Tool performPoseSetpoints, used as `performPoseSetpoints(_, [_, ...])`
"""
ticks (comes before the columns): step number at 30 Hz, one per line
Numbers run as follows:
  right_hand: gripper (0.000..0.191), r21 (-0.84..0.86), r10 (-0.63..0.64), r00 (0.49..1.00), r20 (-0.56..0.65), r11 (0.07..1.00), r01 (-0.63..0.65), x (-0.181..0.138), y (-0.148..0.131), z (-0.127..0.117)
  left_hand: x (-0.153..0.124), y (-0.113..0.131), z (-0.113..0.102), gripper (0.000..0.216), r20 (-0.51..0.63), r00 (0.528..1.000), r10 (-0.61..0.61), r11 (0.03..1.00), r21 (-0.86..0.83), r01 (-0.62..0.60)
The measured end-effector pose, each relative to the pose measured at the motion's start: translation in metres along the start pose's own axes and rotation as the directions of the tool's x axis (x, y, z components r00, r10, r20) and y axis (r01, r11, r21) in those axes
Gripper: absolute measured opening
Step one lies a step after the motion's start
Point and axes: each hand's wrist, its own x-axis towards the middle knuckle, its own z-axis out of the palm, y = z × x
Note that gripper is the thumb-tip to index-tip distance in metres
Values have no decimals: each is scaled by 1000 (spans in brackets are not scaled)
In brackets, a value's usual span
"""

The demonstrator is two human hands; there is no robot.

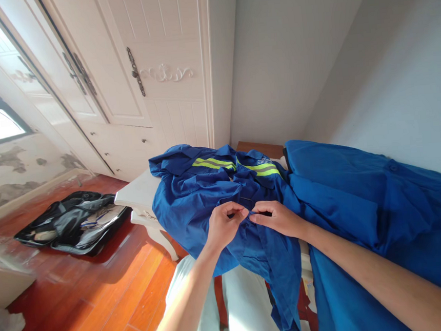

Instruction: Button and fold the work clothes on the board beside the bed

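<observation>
Jacket [185, 199] lies on white table [134, 189], likely for support, left hand [224, 224] and right hand [280, 219] pinching its cloth, apparently steadying it.

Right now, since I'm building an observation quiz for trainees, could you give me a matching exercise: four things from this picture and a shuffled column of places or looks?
Column one
1. Jacket
2. Suitcase
3. Wardrobe
4. Left hand and right hand

Column two
A. Lying open on the reddish floor
B. Close together, at the cloth of the jacket
C. Pale, with dark handles
D. Blue with yellow stripes, spread over the white table

Pairs: 1-D; 2-A; 3-C; 4-B
</observation>
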Motion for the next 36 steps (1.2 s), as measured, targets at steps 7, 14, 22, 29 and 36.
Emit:
performPoseSetpoints(7, [25,-5,-63,998,-10,998,63,0,0,2,2,-4,-2,23,46,999,1,999,-53,2])
performPoseSetpoints(14, [23,-65,-112,993,-25,992,110,-1,0,3,4,-3,-1,24,42,999,-19,997,-68,22])
performPoseSetpoints(22, [15,-39,-49,998,-45,998,47,0,-3,1,3,0,-3,27,97,995,10,998,-67,-3])
performPoseSetpoints(29, [16,71,31,998,-59,997,-27,0,0,-5,-3,6,-6,35,110,994,24,1000,14,-25])
performPoseSetpoints(36, [29,264,131,990,-57,958,-111,-2,6,-11,-7,8,-19,39,142,990,-10,1000,-4,10])
